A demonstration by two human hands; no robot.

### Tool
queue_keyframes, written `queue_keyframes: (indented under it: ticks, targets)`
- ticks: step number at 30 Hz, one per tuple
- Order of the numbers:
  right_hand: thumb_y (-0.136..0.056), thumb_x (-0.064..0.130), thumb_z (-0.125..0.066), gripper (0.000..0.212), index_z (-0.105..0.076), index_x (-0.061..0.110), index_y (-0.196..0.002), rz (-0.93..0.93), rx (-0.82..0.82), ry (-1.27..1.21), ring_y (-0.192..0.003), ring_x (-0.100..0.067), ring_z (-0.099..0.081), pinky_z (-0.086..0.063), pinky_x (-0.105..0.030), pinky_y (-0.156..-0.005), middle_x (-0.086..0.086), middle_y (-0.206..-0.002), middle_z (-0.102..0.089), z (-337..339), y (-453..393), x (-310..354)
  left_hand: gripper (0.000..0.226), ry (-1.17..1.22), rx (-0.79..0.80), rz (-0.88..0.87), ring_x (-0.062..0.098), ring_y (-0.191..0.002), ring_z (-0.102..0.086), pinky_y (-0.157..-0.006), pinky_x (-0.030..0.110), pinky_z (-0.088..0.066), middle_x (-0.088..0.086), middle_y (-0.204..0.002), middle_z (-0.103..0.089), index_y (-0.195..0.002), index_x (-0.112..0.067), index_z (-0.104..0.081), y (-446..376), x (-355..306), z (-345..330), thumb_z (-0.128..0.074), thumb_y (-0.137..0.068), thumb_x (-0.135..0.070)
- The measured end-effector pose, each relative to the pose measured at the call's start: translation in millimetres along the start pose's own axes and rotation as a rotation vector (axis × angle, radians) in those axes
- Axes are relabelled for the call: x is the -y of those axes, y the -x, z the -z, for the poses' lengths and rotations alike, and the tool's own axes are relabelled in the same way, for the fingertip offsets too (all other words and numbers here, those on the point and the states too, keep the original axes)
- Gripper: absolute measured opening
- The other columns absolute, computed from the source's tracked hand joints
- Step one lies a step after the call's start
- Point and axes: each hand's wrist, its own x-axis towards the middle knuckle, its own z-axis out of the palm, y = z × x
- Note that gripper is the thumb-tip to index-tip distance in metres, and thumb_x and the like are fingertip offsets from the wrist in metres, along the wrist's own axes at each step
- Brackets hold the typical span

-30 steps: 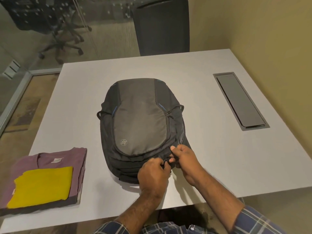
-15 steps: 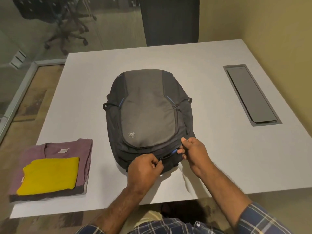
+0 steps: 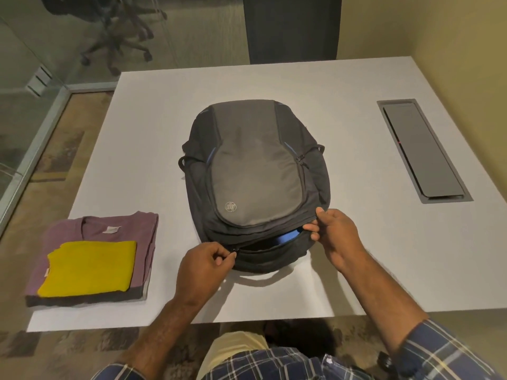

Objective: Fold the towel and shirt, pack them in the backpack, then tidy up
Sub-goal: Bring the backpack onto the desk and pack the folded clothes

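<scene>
Nearest the table's front edge, the left hand (image 3: 204,266) is pinching the zip pull (image 3: 234,253) of the backpack (image 3: 256,182), fingers curled tight round it, and is drawing it leftward. Compared with a second ago, when both hands were bunched together at the right end of the zip, the two are now working well apart. The right hand (image 3: 333,233) is pinching the bag's fabric at the right end of the opening, steadying it. Between them a gap is opening, with a blue lining (image 3: 288,237) showing inside. Judgement: the main compartment is being unzipped, and packing has not yet begun.

To the left, the folded purple shirt (image 3: 115,231) is lying on the table (image 3: 356,256) with the folded yellow towel (image 3: 87,268) stacked on it; both are still awaiting packing.

Farther back, a round logo (image 3: 230,206) is showing on the backpack's grey front panel; its letters cannot be read with confidence. The shirt's neck label (image 3: 111,229) is too small to read.
</scene>
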Motion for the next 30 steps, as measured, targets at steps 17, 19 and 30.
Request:
queue_keyframes:
  ticks: [17, 19, 30]
  targets:
    - [-0.095, 0.033, -0.061, 0.037, -0.064, -0.001, -0.109, -0.231, 0.287, 0.101, -0.069, -0.028, -0.07, -0.052, -0.028, -0.046, -0.017, -0.101, -0.074, -49, 37, -26, 0.011, 0.199, -0.062, -0.053, 0.005, -0.083, -0.064, -0.073, 0.012, -0.052, -0.01, -0.089, -0.069, -0.095, -0.023, -0.066, -10, 15, 6, -0.071, -0.088, -0.015]
    - [-0.093, 0.034, -0.065, 0.041, -0.064, -0.004, -0.11, -0.266, 0.286, 0.129, -0.067, -0.03, -0.07, -0.05, -0.028, -0.044, -0.019, -0.101, -0.075, -69, 39, -32, 0.012, 0.206, -0.068, -0.077, 0.003, -0.084, -0.063, -0.073, 0.009, -0.05, -0.01, -0.087, -0.069, -0.094, -0.022, -0.067, -11, 13, 7, -0.071, -0.088, -0.013]
    - [-0.097, 0.013, -0.059, 0.015, -0.06, -0.001, -0.102, -0.177, 0.187, 0.051, -0.044, -0.016, -0.059, -0.042, -0.032, -0.052, -0.019, -0.071, -0.066, -84, 55, -21, 0.004, 0.359, -0.101, 0.228, 0.021, -0.087, -0.069, -0.083, 0.043, -0.059, 0.001, -0.09, -0.073, -0.094, -0.018, -0.072, -46, 44, 32, -0.07, -0.09, -0.02]
